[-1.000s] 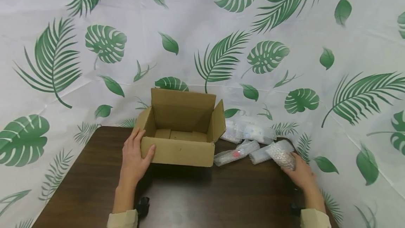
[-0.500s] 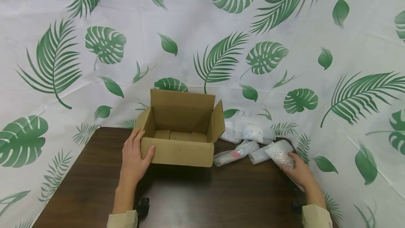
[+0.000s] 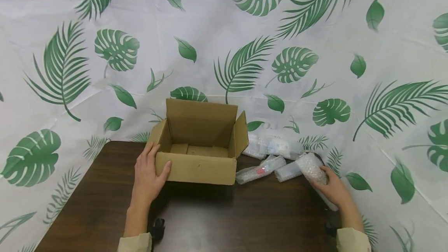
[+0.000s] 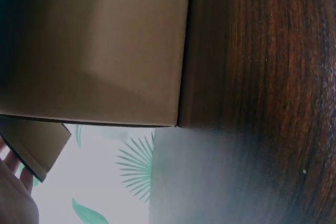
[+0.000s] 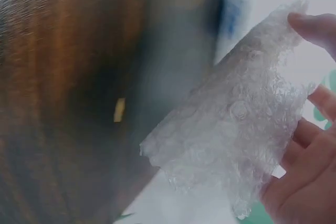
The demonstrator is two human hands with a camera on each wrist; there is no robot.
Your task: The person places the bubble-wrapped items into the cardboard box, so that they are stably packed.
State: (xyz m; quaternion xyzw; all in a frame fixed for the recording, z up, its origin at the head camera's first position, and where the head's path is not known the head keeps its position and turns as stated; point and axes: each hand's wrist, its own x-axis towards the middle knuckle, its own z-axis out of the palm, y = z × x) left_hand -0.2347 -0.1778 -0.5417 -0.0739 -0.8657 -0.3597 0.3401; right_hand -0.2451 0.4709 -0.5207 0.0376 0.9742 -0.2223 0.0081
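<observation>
An open cardboard box (image 3: 196,171) sits toward the back of the table, flaps up, its bottom visible inside. My left hand (image 3: 148,174) grips the box's near left corner, thumb on the front side and fingers over the left flap; in the left wrist view part of that hand (image 4: 16,195) shows beside the flap. At the table's right side my right hand (image 3: 334,189) holds a bubble-wrapped packet (image 3: 312,168), tilted, between thumb and fingers. The right wrist view shows the crumpled bubble wrap (image 5: 231,114) close up; what it encloses is hidden.
Right of the box lie more bubble-wrapped packets: one with a pink-red mark (image 3: 261,170), a plain packet (image 3: 287,172) beside it, and a bluish-white packet (image 3: 280,147) behind. The dark wooden table (image 3: 245,217) meets a leaf-print cloth (image 3: 224,22) at back and sides.
My right hand has shifted slightly right and turned the bubble-wrapped packet, so it stands more lengthwise, away from the plain packet. My left hand and the box have stayed in place.
</observation>
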